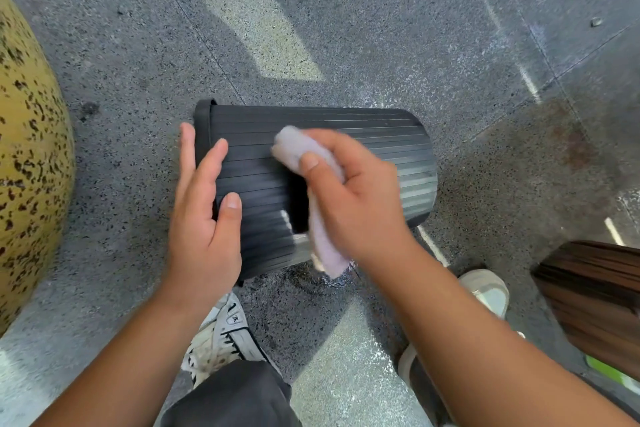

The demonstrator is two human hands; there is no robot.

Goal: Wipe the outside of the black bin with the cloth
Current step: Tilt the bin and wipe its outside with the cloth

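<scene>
Speckled grey stone floor (381, 28) carries everything; black bin (346, 135) lies on its side on it, rim to the person's left, base to the right, ribbed wall facing up. Main risk, as a judgement: bin is round and on its side, so a hard sideways stroke could roll it, and only the left hand is there to stop that. Ribs likely trap dirt in the grooves, so strokes across them may skip grime. Cloth tail hangs low near the floor and may pick up grit, then scratch or re-soil the plastic. Underside against the floor cannot be reached without turning the bin. Left hand (204, 204) sits near the rim end, fingers straight and together, thumb up, palm towards the bin wall; seems to steady it, holds nothing, actual contact hard to confirm. Right hand (349, 191) is over the middle of the wall, fingers curled, thumb pinching the pale lilac cloth (311, 184); cloth is bunched, pressed to the ribs at top, loose end trailing down towards the person. Right hand and cloth slightly blurred.
</scene>
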